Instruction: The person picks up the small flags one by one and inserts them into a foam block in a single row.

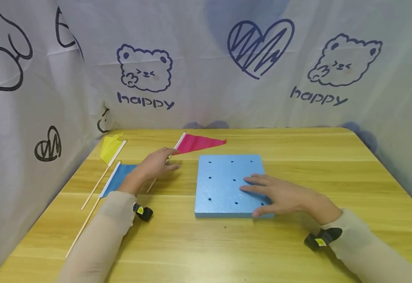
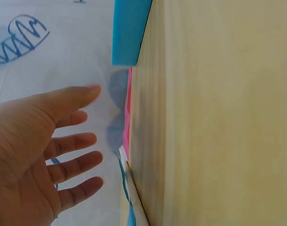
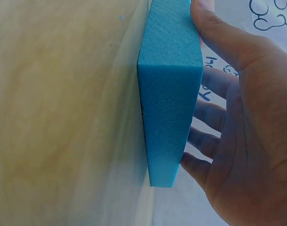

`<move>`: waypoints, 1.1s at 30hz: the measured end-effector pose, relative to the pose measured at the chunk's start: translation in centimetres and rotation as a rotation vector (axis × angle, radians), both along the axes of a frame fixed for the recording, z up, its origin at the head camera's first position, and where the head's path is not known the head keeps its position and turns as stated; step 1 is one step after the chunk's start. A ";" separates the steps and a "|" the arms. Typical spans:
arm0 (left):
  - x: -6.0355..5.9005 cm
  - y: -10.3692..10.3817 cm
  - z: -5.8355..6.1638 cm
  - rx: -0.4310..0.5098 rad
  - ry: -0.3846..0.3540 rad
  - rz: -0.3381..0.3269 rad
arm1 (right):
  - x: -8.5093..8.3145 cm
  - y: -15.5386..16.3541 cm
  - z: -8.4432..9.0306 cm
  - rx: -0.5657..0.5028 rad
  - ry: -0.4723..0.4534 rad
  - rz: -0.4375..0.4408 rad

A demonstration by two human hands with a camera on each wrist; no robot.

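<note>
A square blue foam block (image 1: 223,177) with several small holes lies flat on the wooden table (image 1: 298,149). My right hand (image 1: 262,192) rests on its near right part, fingers straight over the top and thumb at the front edge; the right wrist view shows the block (image 3: 169,94) edge-on against that hand (image 3: 228,127). My left hand (image 1: 165,161) is over the thin stick of a red pennant flag (image 1: 198,142), left of the block. In the left wrist view its fingers (image 2: 73,141) are spread and hold nothing, near the red flag (image 2: 128,117) and the block (image 2: 129,28).
A yellow flag (image 1: 110,147) and a blue flag (image 1: 121,175), each on a long wooden stick, lie at the table's left side. White printed cloth (image 1: 206,70) hangs closely round the back and both sides. Small black cameras sit on both wrists.
</note>
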State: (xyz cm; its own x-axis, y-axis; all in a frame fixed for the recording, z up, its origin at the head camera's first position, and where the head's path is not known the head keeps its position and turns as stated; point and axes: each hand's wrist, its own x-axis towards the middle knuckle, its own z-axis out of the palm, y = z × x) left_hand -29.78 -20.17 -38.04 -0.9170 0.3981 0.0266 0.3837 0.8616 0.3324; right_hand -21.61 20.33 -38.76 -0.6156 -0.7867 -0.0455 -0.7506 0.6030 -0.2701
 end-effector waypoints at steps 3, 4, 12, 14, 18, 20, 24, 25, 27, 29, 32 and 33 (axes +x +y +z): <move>-0.9 -0.4 -0.2 0.030 -0.020 0.018 | 0.0 0.0 0.1 0.003 -0.001 -0.002; -1.2 -0.5 -0.3 0.032 -0.019 0.016 | 0.0 0.0 0.2 0.002 -0.002 -0.001; -2.7 -1.2 -1.0 0.004 -0.032 0.023 | 0.2 0.0 0.3 0.000 -0.014 -0.005; -2.9 -1.4 -1.2 0.002 -0.050 0.029 | 0.2 0.0 0.3 0.004 -0.014 -0.010; -3.4 -1.8 -1.8 0.004 -0.076 0.040 | 0.2 0.0 0.2 0.013 -0.011 -0.018; -3.6 -1.9 -2.0 -0.004 -0.081 0.047 | 0.3 0.0 0.2 0.015 -0.015 -0.023; -3.9 -2.2 -2.3 -0.003 -0.085 0.050 | 0.3 0.0 0.2 0.011 -0.022 -0.031; -4.0 -2.2 -2.3 0.008 -0.087 0.044 | 0.4 0.0 0.2 0.008 -0.022 -0.032; -4.1 -2.2 -2.4 0.039 -0.092 0.024 | 0.3 0.0 0.2 0.004 -0.019 -0.030; -4.1 -2.2 -2.4 0.077 -0.098 0.003 | 0.3 0.0 0.2 0.002 -0.015 -0.023; -4.0 -2.0 -2.6 0.130 -0.122 -0.027 | 0.2 0.0 0.1 0.005 -0.010 -0.015; -3.9 -1.9 -2.6 0.146 -0.131 -0.033 | 0.2 0.1 0.1 0.005 -0.009 -0.012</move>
